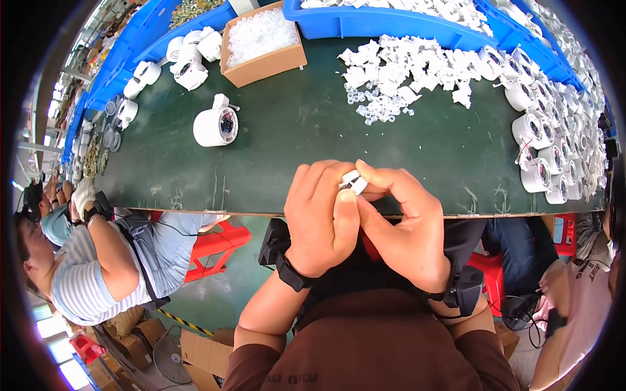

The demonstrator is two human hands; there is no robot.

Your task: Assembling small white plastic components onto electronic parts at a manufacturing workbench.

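Note:
Over the near edge of the green table, my left hand (321,218) and my right hand (407,221) meet fingertip to fingertip. Between their thumbs and fingers they pinch a small white plastic part (353,182) with a dark slot in it; my fingers hide much of it. Beyond my hands, a white cylindrical housing (215,126) with wiring inside lies on its side. Farther right is a heap of white plastic pieces (417,68), with small clear rings (378,107) scattered in front of it.
A cardboard box (266,68) of clear parts stands at the back. Blue bins (391,23) line the far side. White housings (536,174) crowd the right end. A person in a striped shirt (98,274) sits at left near a red stool (218,249); another person sits at right.

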